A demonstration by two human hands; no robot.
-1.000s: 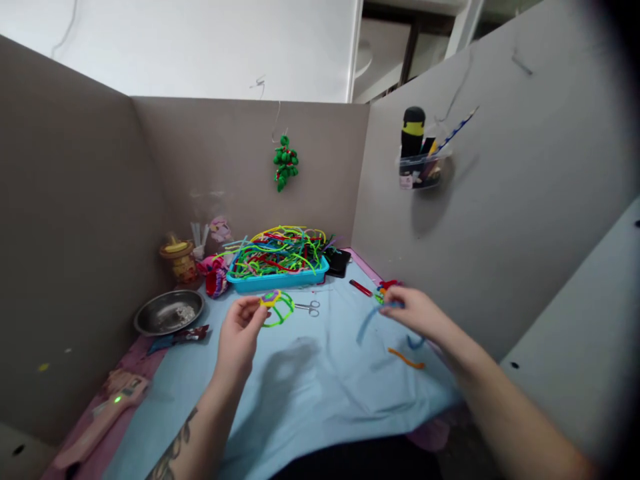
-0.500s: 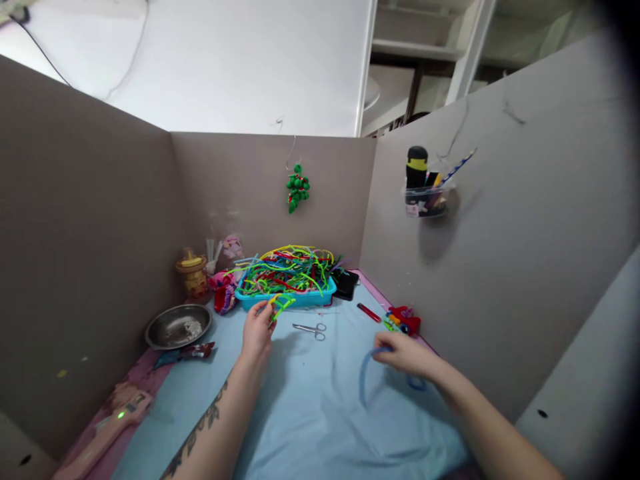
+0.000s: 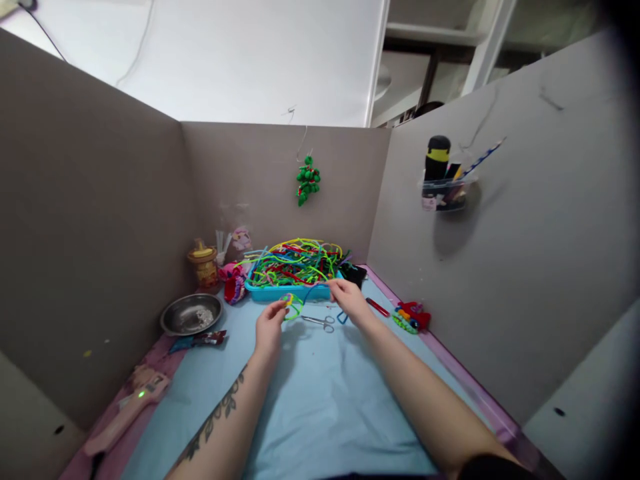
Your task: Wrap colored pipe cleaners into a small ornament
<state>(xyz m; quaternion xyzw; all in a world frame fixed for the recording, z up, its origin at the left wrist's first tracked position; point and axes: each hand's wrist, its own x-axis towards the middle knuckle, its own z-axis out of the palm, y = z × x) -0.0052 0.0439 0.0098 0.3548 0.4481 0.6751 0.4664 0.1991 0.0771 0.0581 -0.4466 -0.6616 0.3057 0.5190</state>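
My left hand [image 3: 270, 327] pinches a small bent shape of green and yellow pipe cleaner [image 3: 299, 311] above the blue cloth. To its right, my right hand [image 3: 351, 303] is closed on a blue pipe cleaner [image 3: 312, 291]. One end of this blue stem reaches left toward the green shape; whether they touch I cannot tell. A bent blue part hangs below the right hand. Between and below the hands lies a pair of metal scissors [image 3: 320, 323]. Just behind stands a blue tray [image 3: 270, 293] heaped with pipe cleaners [image 3: 300, 263] in several colours.
On the left are a metal bowl [image 3: 170, 323], a wrapper [image 3: 200, 340], a lidded cup [image 3: 204, 270] and a pink tool with a green light [image 3: 133, 407]. A red-handled item [image 3: 377, 307] and a colourful figure [image 3: 413, 317] lie right. Grey panels [image 3: 280, 173] enclose the table.
My right hand has moved left and forward with the blue pipe cleaner, bringing it close to the green and yellow shape. My left hand still holds that shape. The view has shifted slightly.
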